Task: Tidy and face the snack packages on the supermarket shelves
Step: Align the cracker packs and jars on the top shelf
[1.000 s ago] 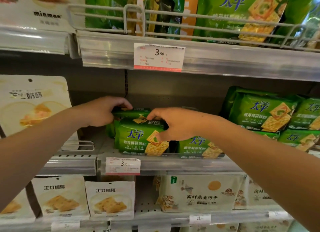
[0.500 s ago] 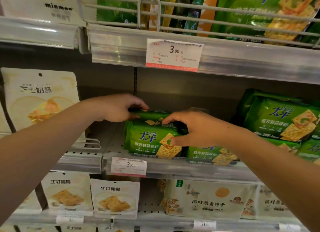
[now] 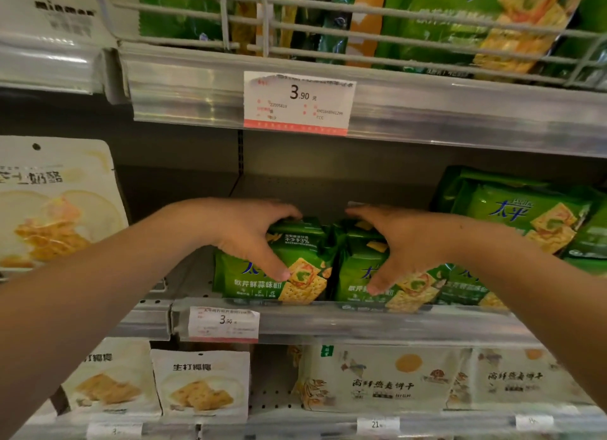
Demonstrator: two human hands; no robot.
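Two green cracker packs stand side by side at the front of the middle shelf (image 3: 328, 321). My left hand (image 3: 249, 232) clasps the left pack (image 3: 295, 275) from above, thumb on its front face. The right pack (image 3: 361, 275) is gripped the same way by my right hand (image 3: 404, 242), thumb pressed on its front. Both packs face forward and nearly touch. A further green pack (image 3: 466, 285) lies low to the right, partly behind my right wrist. More green packs (image 3: 525, 216) are stacked higher at the far right.
The shelf above (image 3: 427, 111) overhangs close over my hands, with a wire rail and a 3.90 price tag (image 3: 299, 103). Pale pouches (image 3: 56, 203) stand at the left. The lower shelf holds white cracker bags (image 3: 200, 383) and beige biscuit bags (image 3: 381, 377).
My right hand left the left pack and now grips the right pack, which stands taller at the front. My left hand came forward onto the left pack. The view moved closer.
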